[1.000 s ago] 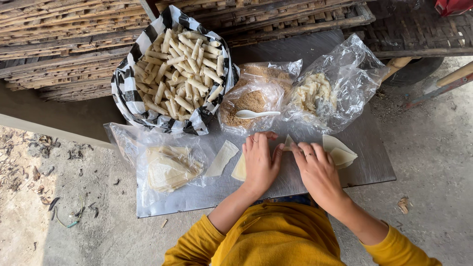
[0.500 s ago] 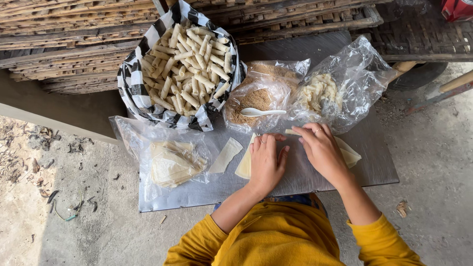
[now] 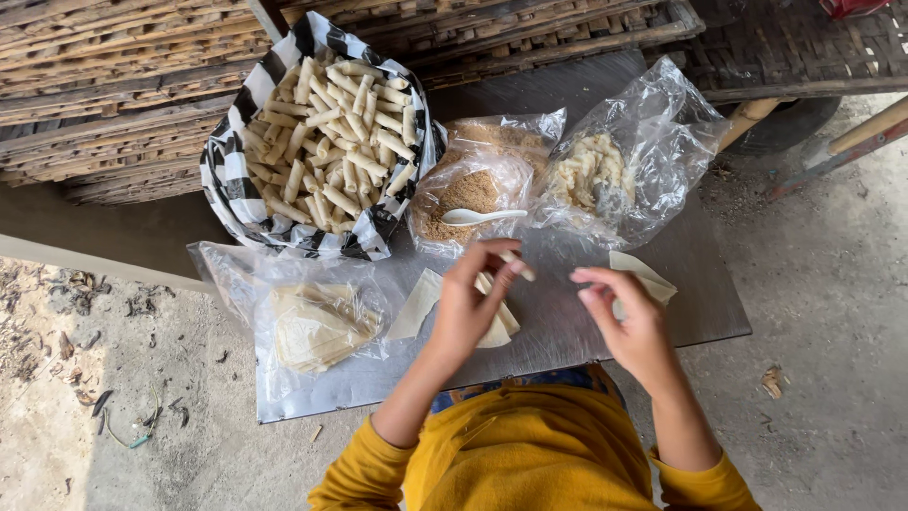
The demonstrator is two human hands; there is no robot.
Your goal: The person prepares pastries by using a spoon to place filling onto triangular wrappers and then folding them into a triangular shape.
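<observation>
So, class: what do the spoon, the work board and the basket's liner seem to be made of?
Spoon: probably plastic or ceramic; white and smooth.
Board: likely sheet metal; grey, thin-edged, dull sheen.
Liner: seemingly thin plastic film; black-and-white checked, crinkled and glossy, folded over the rim.

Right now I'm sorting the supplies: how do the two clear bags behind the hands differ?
The left bag holds brown, crumbly filling; the right bag holds pale, lumpy filling. The left bag has a white spoon lying in it; the right bag shows no spoon. The left bag sits next to the checkered basket of rolls; the right bag lies nearer the tray's far right corner. Both are clear plastic, open, on the metal tray.
</observation>
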